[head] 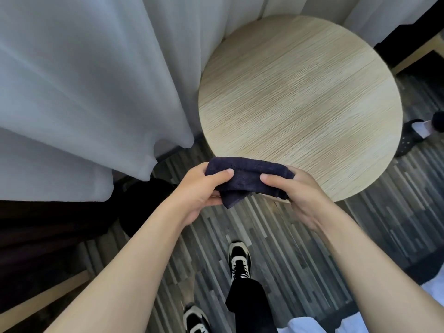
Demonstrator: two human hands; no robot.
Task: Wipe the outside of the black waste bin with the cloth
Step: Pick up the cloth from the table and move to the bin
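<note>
A dark navy cloth [245, 179] is held folded between both hands, just over the near edge of a round table. My left hand [201, 191] grips its left end, thumb on top. My right hand [295, 191] grips the right end the same way. A black rounded shape [141, 207], probably the waste bin, stands on the floor below and left of my left hand, partly hidden by my forearm and the curtain hem.
A round light-wood table [312, 97] fills the upper right. White curtains [84, 80] hang at the left and behind. Dark furniture [43, 236] sits at the lower left. My own shoes [239, 260] stand on striped flooring. Another person's foot [415, 133] shows at the right edge.
</note>
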